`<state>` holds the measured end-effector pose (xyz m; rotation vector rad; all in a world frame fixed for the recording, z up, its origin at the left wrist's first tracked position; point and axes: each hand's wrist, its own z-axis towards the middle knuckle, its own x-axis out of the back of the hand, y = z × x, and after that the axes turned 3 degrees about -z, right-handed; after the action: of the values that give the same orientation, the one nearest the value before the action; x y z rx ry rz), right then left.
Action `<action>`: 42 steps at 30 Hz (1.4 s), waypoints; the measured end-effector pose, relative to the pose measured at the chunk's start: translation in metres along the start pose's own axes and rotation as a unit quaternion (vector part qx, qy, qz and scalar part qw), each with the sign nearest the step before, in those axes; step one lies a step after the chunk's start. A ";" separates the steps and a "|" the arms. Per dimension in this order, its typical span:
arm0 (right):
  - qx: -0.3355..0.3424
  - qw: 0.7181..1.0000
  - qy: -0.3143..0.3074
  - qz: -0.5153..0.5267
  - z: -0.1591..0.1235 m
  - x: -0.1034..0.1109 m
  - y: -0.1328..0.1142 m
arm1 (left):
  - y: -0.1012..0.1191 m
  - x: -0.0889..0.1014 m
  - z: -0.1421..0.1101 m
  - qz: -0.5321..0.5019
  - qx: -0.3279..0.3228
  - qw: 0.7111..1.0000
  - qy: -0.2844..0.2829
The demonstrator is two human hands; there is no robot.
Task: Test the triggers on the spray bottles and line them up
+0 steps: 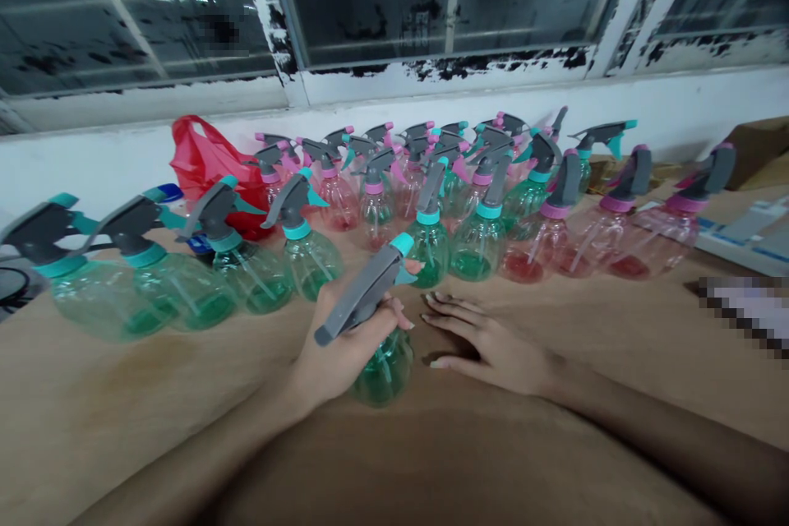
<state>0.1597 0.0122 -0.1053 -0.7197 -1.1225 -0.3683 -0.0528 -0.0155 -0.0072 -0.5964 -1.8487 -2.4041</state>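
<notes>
My left hand point(336, 357) is wrapped around the neck of a green spray bottle point(383, 370), just under its grey trigger head with a turquoise nozzle. The bottle is close to upright, near the middle of the table; I cannot tell if its base touches the wood. To its right, my right hand point(493, 341) lies palm down on the tabletop with its fingers spread, holding nothing. Beyond the hands stand green spray bottles point(472, 251) with turquoise collars, nearest my fingertips, and pink spray bottles point(585, 242) with pink collars.
More green bottles point(259, 275) line the left side of the wooden table point(530, 460). A red plastic bag point(215, 156) sits behind them. At the right are a cardboard box point(761, 152) and a white and blue object point(749, 234). A white wall point(141, 131) with windows closes off the back.
</notes>
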 end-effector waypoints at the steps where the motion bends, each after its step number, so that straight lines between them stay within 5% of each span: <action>1: -0.001 1.000 -0.001 -0.001 0.000 0.000 0.000 | 0.000 0.000 -0.001 0.003 0.000 1.000 -0.002; 12: 0.002 1.000 0.005 0.000 0.000 0.001 -0.002 | 0.004 -0.001 0.001 0.029 0.007 1.000 0.004; 22: 0.002 1.000 0.003 0.003 0.001 0.002 -0.003 | 0.007 -0.005 0.007 0.084 -0.005 0.992 0.096; 34: -0.035 0.995 0.089 -0.041 0.005 0.005 -0.019 | -0.031 0.004 0.057 0.136 -0.093 0.961 0.223; 42: -0.117 0.974 0.174 -0.082 0.053 0.027 -0.050 | -0.042 0.011 0.089 0.154 -0.136 0.945 0.253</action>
<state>0.1041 0.0153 -0.0511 -0.7357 -0.8144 -0.7472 -0.0500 0.0821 -0.0237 -0.2183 -1.1417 -2.3220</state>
